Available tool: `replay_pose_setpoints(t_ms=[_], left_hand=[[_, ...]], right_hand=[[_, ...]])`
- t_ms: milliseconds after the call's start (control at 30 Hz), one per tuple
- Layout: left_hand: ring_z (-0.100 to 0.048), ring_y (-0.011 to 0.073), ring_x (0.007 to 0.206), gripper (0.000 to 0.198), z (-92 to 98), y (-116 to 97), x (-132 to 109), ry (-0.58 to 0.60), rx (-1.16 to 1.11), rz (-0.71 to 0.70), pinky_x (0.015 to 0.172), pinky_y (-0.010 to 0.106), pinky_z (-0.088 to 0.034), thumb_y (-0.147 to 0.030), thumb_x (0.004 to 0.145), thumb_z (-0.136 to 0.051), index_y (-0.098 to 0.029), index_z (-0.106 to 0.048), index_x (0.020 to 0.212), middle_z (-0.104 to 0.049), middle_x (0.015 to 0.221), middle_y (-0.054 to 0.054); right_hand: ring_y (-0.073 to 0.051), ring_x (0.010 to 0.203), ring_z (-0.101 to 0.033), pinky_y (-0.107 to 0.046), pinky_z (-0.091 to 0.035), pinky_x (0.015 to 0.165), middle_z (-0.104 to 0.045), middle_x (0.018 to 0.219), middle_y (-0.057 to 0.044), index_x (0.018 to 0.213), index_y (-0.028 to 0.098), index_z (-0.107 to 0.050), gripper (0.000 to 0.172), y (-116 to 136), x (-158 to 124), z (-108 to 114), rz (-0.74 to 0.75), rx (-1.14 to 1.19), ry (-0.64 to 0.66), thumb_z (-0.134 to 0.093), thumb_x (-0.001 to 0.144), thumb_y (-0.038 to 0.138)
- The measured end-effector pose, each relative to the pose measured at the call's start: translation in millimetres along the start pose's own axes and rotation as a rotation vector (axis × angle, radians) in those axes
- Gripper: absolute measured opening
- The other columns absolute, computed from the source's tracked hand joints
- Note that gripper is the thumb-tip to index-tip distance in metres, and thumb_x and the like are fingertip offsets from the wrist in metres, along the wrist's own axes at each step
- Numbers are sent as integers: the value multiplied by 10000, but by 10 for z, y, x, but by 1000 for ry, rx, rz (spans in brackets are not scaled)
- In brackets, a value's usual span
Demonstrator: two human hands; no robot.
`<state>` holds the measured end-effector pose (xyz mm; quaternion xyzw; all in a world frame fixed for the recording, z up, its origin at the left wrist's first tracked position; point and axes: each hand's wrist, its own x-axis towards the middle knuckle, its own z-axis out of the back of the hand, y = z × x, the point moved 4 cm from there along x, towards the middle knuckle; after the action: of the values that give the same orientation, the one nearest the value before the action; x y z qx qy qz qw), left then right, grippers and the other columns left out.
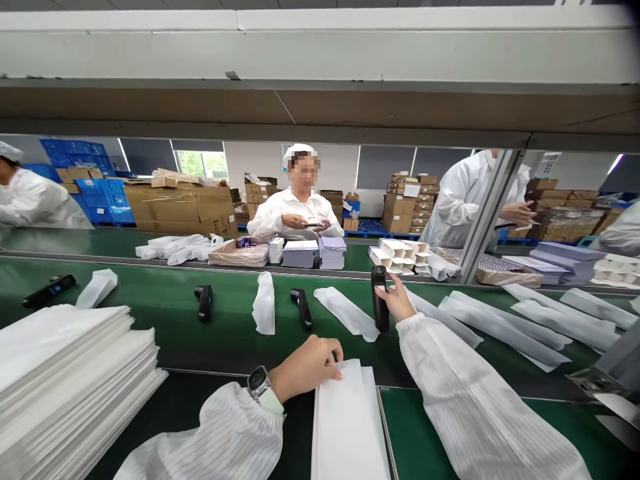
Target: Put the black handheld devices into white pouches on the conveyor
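Left hand pinched on the far end of white sleeves, just off the green belt's near edge. Black device near belt's far edge, right hand closed on it; carton label behind, unreadably small.

Belt room runs between the tall white stack and the left hand. Black devices and pouches stud its far side, with gaps between. The right arm bars the right; a slanted post and overhead beam limit reach.
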<state>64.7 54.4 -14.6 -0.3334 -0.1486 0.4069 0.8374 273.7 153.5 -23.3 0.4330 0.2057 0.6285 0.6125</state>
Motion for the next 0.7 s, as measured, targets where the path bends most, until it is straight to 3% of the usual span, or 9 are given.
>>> replay_pose_setpoints(t_ms=[100, 200, 300, 533, 700], left_hand=[[-503, 134, 570, 179, 10, -28, -4, -49, 113, -49, 494, 214, -310, -339, 723, -495, -176, -560, 686, -543, 592, -23], [-510, 163, 732, 231, 17, -37, -7, -104, 216, -102, 582, 233, -339, -373, 720, -503, -182, -562, 604, -563, 806, -2], [-473, 190, 876, 255, 24, -26, -7, -152, 269, -120, 671, 257, -353, -397, 703, -526, -182, -569, 573, -530, 949, 5], [-448, 183, 878, 294, 57, -79, -15, -208, 250, -133, 685, 267, -366, -426, 694, -527, -180, -566, 536, -516, 921, 4], [-439, 182, 905, 326, 107, -127, -18, -268, 98, -120, 751, 287, -355, -439, 690, -532, -171, -527, 504, -487, 932, -1]], right_hand=[[-187, 763, -570, -313, -457, 612, -549, 822, -11, 1254, 308, -71, 702, 313, -168, 30, -38, 619, 96, -516, 712, 313], [-175, 697, -564, -287, -451, 552, -540, 737, 23, 1199, 375, -202, 724, 565, -365, -64, -78, 872, 153, -626, 621, 276], [-157, 667, -552, -255, -440, 520, -525, 706, 33, 1161, 366, -246, 693, 680, -489, -183, -105, 918, 173, -644, 603, 264], [-136, 635, -543, -229, -428, 488, -535, 763, 29, 1088, 346, -292, 618, 740, -587, -305, -105, 864, 238, -653, 590, 289], [-105, 546, -496, -204, -390, 455, -520, 643, 39, 941, 250, -389, 409, 767, -614, -330, -90, 771, 326, -624, 624, 359]])
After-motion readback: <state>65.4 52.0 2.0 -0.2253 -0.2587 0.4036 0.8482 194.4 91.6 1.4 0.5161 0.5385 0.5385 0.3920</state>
